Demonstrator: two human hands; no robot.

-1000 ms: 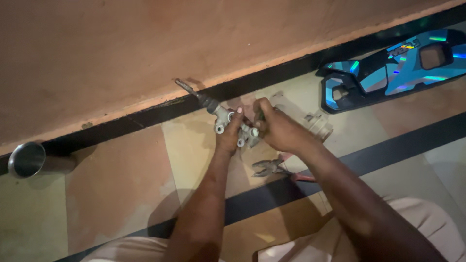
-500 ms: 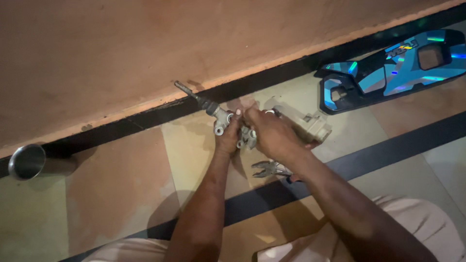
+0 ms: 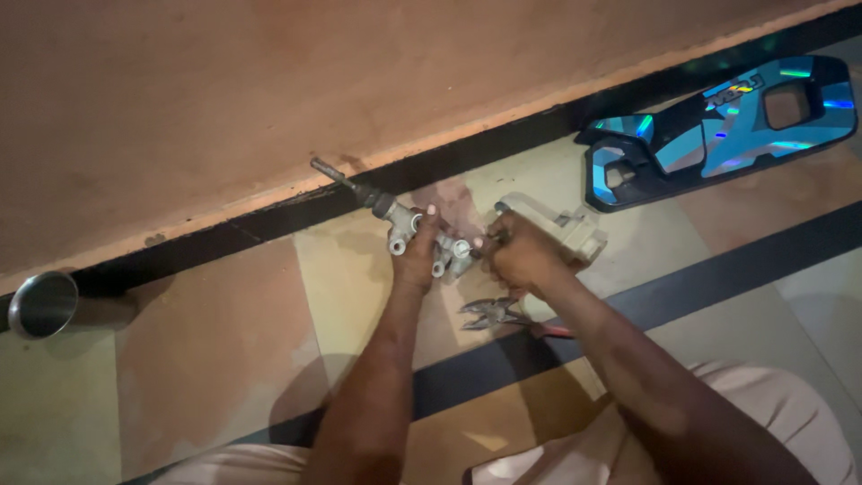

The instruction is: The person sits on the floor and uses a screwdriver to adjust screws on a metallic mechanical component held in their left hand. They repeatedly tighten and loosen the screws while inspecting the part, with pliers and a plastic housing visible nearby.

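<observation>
Left hand [image 3: 416, 260] wrapped around grey metal cylinder part [image 3: 402, 224], fingers curled shut on its body above the tiled floor [image 3: 224, 359]. Right hand [image 3: 521, 256] closed at the part's right end (fingertips hidden). Pliers [image 3: 492, 314] lying just below.

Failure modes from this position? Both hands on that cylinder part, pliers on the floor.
1. The metal cylinder assembly is held off the floor by the left hand while the right hand works at its end; a slip may drop it on the tiles.
2. The pliers lie right beneath the forearm, easy to knock.
</observation>
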